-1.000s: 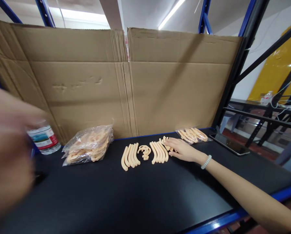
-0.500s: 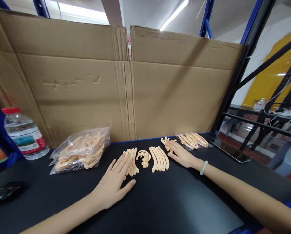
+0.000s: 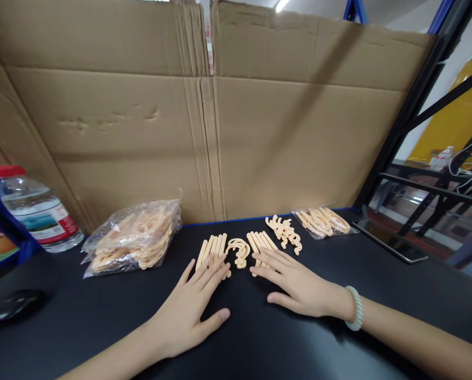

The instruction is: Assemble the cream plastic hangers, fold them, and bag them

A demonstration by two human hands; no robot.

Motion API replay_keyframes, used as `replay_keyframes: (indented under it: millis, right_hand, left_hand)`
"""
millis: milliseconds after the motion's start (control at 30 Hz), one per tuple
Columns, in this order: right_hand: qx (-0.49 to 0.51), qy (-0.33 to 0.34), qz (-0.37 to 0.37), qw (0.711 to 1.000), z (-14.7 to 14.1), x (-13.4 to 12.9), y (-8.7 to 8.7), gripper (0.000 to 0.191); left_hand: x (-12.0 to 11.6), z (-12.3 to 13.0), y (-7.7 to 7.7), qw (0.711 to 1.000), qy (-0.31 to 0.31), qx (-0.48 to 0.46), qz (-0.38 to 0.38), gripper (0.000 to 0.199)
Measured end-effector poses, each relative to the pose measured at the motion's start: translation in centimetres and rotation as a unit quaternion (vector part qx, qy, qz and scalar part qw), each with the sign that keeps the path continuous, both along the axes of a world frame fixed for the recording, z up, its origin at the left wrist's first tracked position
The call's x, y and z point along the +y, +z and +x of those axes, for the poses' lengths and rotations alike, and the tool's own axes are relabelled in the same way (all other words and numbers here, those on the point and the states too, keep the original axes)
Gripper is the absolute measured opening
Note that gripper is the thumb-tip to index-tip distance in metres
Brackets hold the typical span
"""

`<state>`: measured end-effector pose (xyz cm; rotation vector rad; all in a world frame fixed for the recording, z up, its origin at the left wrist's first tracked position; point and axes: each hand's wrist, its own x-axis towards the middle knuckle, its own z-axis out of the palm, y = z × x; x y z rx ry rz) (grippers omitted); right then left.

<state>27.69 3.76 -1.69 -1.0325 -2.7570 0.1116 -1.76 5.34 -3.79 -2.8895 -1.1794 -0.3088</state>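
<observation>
My left hand (image 3: pixel 190 314) lies with its fingers spread, the fingertips over the near ends of a row of pale beige strips (image 3: pixel 214 244). My right hand (image 3: pixel 305 285) is open too, its fingers covering the lower part of a second row of similar strips (image 3: pixel 262 240). Between the two rows sits a group of hook-shaped beige pieces (image 3: pixel 241 252). Beyond my right hand, wavy beige pieces (image 3: pixel 285 232) are lined up close together. Neither hand grips anything. Whether the fingers press on the strips or hover just above, I cannot tell.
A clear bag of beige pieces (image 3: pixel 133 237) stands at left, a smaller bag (image 3: pixel 323 220) at back right. A phone (image 3: pixel 389 241), a water bottle (image 3: pixel 40 211) and a black mouse (image 3: pixel 14 306) flank the black table (image 3: pixel 259 343). Cardboard (image 3: pixel 299 121) closes off the back.
My right hand has moved left and nearer, from the wavy pieces to the right row of strips. My left hand stays at the left row. The view has tilted down slightly.
</observation>
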Motion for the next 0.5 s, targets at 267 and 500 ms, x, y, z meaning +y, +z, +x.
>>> replay_keyframes:
  millis: [267, 500]
  right_hand:
    - [0.002, -0.004, -0.052, 0.999, 1.0, 1.8, -0.4, 0.066]
    - [0.028, -0.01, -0.008, 1.0, 1.2, 4.6, -0.9, 0.065]
  left_hand:
    - [1.4, -0.1, 1.4, 0.996, -0.014, 0.058, -0.065, 0.074]
    - [4.3, -0.3, 1.8, 0.995, 0.01, 0.065, -0.069, 0.079]
